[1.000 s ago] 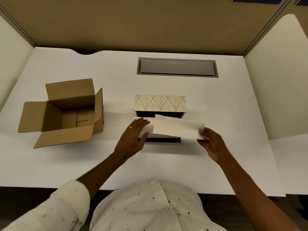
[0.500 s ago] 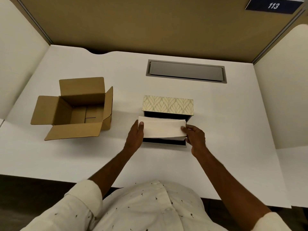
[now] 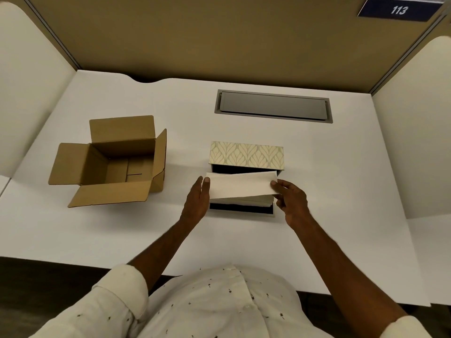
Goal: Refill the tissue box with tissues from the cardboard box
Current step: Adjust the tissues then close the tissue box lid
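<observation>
The tissue box [image 3: 241,209] sits open at the desk's middle, dark inside, its leaf-patterned lid [image 3: 246,155] standing up behind it. A stack of white tissues [image 3: 240,187] lies in the box, the top sheets slightly tilted and fanned. My left hand [image 3: 199,198] presses flat against the stack's left end, thumb on top. My right hand [image 3: 290,200] pinches the stack's right end between thumb and fingers. The brown cardboard box [image 3: 114,162] stands to the left with its flaps spread; no tissues show inside it.
A grey cable hatch [image 3: 273,106] is set into the white desk [image 3: 341,191] behind the tissue box. Tan partition walls close off the back and both sides. A sign reading 113 [image 3: 399,9] hangs at the top right.
The loose, offset top tissues have been drawn back in line over the stack. My right hand moved left to the stack's right end; my left hand shifted to its left end.
</observation>
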A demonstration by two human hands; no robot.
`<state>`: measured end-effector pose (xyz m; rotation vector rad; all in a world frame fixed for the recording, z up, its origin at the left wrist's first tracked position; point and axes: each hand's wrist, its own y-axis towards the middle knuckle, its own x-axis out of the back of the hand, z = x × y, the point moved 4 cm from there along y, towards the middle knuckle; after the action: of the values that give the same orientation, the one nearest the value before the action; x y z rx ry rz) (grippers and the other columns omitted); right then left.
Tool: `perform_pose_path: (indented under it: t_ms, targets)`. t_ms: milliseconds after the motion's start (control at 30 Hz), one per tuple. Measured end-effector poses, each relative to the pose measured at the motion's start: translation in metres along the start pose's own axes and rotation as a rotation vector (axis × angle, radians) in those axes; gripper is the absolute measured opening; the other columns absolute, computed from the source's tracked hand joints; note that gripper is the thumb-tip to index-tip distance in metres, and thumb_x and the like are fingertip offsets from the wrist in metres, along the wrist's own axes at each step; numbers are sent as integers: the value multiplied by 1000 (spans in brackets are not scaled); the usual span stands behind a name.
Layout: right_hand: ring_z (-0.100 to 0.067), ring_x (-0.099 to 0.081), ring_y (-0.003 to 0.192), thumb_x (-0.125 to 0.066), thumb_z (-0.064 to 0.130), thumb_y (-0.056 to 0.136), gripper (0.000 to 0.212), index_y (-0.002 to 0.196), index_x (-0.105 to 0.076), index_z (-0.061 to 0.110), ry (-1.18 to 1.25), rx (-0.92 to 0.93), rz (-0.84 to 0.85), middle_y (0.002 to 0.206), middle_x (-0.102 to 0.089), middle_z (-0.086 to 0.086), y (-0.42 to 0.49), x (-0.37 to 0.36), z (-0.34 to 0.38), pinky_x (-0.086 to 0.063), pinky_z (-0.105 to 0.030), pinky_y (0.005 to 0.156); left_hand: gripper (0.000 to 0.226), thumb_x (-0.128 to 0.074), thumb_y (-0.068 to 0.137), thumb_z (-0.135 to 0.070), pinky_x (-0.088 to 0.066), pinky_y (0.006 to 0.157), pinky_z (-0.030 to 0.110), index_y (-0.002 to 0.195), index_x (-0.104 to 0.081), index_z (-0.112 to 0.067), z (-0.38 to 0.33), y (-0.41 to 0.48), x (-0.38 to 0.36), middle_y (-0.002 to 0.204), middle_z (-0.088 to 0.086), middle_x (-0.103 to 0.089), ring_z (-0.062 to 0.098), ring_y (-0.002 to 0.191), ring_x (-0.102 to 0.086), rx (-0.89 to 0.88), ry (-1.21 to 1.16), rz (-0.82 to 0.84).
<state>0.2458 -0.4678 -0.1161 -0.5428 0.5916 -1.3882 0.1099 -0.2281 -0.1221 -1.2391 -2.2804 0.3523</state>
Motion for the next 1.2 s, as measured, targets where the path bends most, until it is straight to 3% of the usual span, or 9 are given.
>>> perform_pose_path:
  t_ms: [167,333,467,633,700,800,933,1100,1200]
  targets:
    - [-14,-60,72,-83,19,81,19,96,-73,18,-58,31,-79,89,-71,-4,5,-1,-8,-48,-21,59,60,-33,106,-43,-18,123,36,157,-24,-14,2,-3,-1,164,6,-26,21,151,-25,-20,45,1]
    - [-12,-61,69,-83,20,81,25,101,-70,15,-142,99,-147,89,-70,-1,11,-1,-15,-51,-23,59,61,-42,105,-36,-27,122,45,156,-23,-10,7,-8,-5,162,10,-29,25,149,-29,-71,127,13]
    - [-18,-64,82,-83,25,81,28,102,-70,12,-267,170,-191,91,-70,-3,14,-1,-20,-57,-36,77,65,-47,103,-35,-26,122,41,157,-22,-8,9,-10,-7,162,10,-29,26,149,-28,-112,192,19]
    - [-18,-62,87,-84,31,79,37,106,-68,11,-312,215,-218,93,-68,0,15,1,-22,-52,-24,70,66,-47,103,-36,-25,119,36,157,-20,-9,9,-9,-10,162,10,-28,26,149,-28,-123,230,19]
    - [-21,-64,94,-83,35,80,42,111,-66,12,-307,204,-221,101,-68,-2,17,3,-23,-57,-33,81,66,-46,103,-37,-25,121,39,157,-20,-9,7,-6,-9,163,10,-27,26,149,-28,-110,228,9]
    - [-24,-62,113,-78,39,85,47,122,-62,14,-289,153,-187,119,-66,-5,19,5,-24,-55,-45,100,65,-42,104,-40,-27,122,45,157,-20,-9,5,1,-5,163,11,-27,27,149,-29,-28,182,-8]
    - [-22,-53,120,-68,50,90,67,145,-48,18,-359,33,-44,136,-53,-2,21,-1,-23,-50,-46,107,67,-30,103,-54,-27,121,43,153,-30,-9,2,15,-7,158,13,-35,29,143,-36,153,115,94]
    - [-21,-53,113,-64,51,92,47,128,-57,22,-388,-10,127,127,-59,-1,20,-16,-28,-47,-38,103,79,-20,99,-65,-27,121,47,153,-28,-8,-2,31,-10,156,15,-35,32,141,-36,370,-7,118]
    - [-20,-53,111,-63,48,94,56,138,-54,15,-398,-12,136,118,-59,2,22,-18,-28,-45,-35,99,83,-19,97,-68,-24,122,50,155,-23,-8,-1,33,-10,160,14,-30,34,145,-31,424,-33,106]
